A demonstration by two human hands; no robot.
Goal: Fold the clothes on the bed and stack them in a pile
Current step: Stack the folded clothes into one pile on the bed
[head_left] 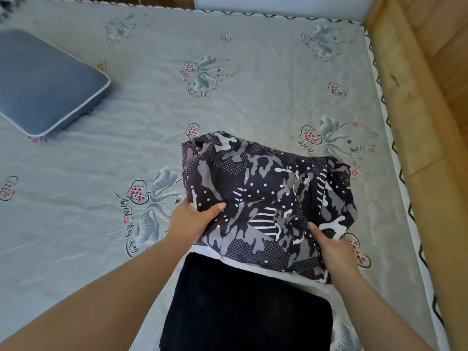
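Both hands, left hand (192, 219) and right hand (331, 245), pinch the patterned shirt (266, 198) near the bed's (228, 110) right edge; its loose far side could unfold over the black pile (243, 307).

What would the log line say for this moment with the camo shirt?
left hand: grips camo garment | right hand: grips same | garment partly over black folded cloth | bed

Head-worn view, angled forward and down over the bed (240, 102), close above both forearms.
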